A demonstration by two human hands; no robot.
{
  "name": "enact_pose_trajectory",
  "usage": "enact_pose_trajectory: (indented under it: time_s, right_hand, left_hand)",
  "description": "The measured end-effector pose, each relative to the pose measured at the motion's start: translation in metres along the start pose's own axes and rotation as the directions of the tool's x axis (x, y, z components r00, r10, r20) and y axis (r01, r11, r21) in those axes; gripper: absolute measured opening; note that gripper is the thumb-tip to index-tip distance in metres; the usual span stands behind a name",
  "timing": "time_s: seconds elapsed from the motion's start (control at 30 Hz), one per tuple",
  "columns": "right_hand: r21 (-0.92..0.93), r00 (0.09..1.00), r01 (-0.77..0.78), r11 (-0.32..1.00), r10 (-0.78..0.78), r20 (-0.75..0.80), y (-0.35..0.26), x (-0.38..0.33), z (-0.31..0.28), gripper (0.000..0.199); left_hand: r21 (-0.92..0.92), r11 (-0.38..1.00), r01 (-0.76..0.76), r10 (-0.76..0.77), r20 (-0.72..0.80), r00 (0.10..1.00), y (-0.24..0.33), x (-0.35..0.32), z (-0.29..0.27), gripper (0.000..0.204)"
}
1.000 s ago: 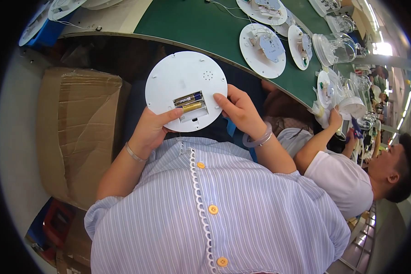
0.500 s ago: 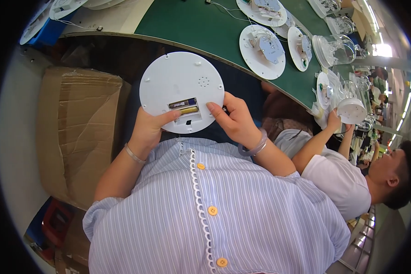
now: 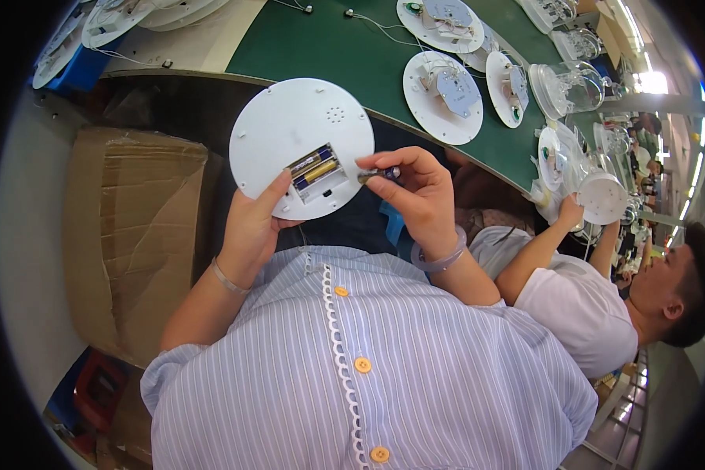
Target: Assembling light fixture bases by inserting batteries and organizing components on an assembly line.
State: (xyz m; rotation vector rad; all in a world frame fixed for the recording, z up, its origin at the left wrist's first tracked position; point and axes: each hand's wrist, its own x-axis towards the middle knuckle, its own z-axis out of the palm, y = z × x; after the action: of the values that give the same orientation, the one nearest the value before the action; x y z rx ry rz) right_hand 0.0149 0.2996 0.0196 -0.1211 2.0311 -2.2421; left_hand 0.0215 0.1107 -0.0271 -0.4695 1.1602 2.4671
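Note:
My left hand (image 3: 257, 219) grips the lower left rim of a round white plastic base (image 3: 278, 125), its thumb pressed beside the battery compartment (image 3: 337, 185). Two batteries (image 3: 315, 166) lie side by side in that compartment, and a slot at its lower side shows bare. Just off the base's right edge, my right hand (image 3: 423, 200) pinches a loose battery (image 3: 382, 174) between thumb and fingers. The base is tilted and held over my lap, its small round pattern of holes toward the top.
On the green table (image 3: 321, 47) lie several white discs (image 3: 439, 98) with circuit boards and wires. Clear domes (image 3: 580, 86) stand farther right. A cardboard box (image 3: 141, 243) is at my left. A co-worker (image 3: 580, 290) at my right holds a white round base (image 3: 601, 197).
My right hand has moved off the base's rim and now shows a battery in its fingers. The base has turned counterclockwise and shifted slightly up and left.

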Motion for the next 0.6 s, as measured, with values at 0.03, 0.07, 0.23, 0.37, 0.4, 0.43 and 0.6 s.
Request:
enact_pose_trajectory:
  time_s: [0.03, 0.07, 0.23, 0.37, 0.4, 0.43, 0.6]
  right_hand:
    - [-0.186, 0.991, 0.134, 0.973, -0.131, 0.025, 0.004, 0.002, 0.000, 0.022]
    - [-0.361, 0.965, 0.262, 0.895, -0.253, 0.074, 0.006, 0.005, 0.001, 0.022]
    - [-0.510, 0.985, 0.150, 0.847, -0.172, 0.005, 0.005, 0.000, 0.017, 0.023]
    - [-0.725, 0.947, 0.282, 0.629, -0.301, 0.107, 0.006, 0.001, 0.017, 0.024]
    - [-0.789, 0.895, 0.399, 0.467, -0.384, 0.225, 0.005, 0.003, 0.017, 0.023]
    - [-0.830, 0.893, 0.393, 0.396, -0.378, 0.243, 0.003, 0.002, 0.017, 0.025]
    - [-0.563, 0.948, 0.242, 0.790, -0.316, -0.036, 0.015, 0.008, 0.009, 0.040]
  left_hand:
    - [-0.003, 1.000, -0.006, 0.006, 0.016, 1.000, 0.000, 0.000, 0.004, 0.032]
    - [-0.006, 1.000, -0.011, 0.012, 0.032, 0.999, 0.000, 0.000, 0.007, 0.032]
    - [0.021, 0.999, -0.028, 0.027, 0.050, 0.998, 0.001, -0.002, 0.012, 0.031]
    - [-0.010, 0.997, -0.072, 0.072, 0.063, 0.995, -0.004, -0.004, 0.011, 0.030]
    - [-0.011, 0.997, -0.072, 0.073, 0.062, 0.995, -0.004, -0.004, 0.010, 0.030]
    - [-0.005, 0.998, -0.065, 0.066, 0.064, 0.996, -0.002, -0.003, 0.011, 0.030]
    - [0.000, 0.989, -0.147, 0.147, 0.035, 0.988, 0.002, -0.006, 0.016, 0.029]
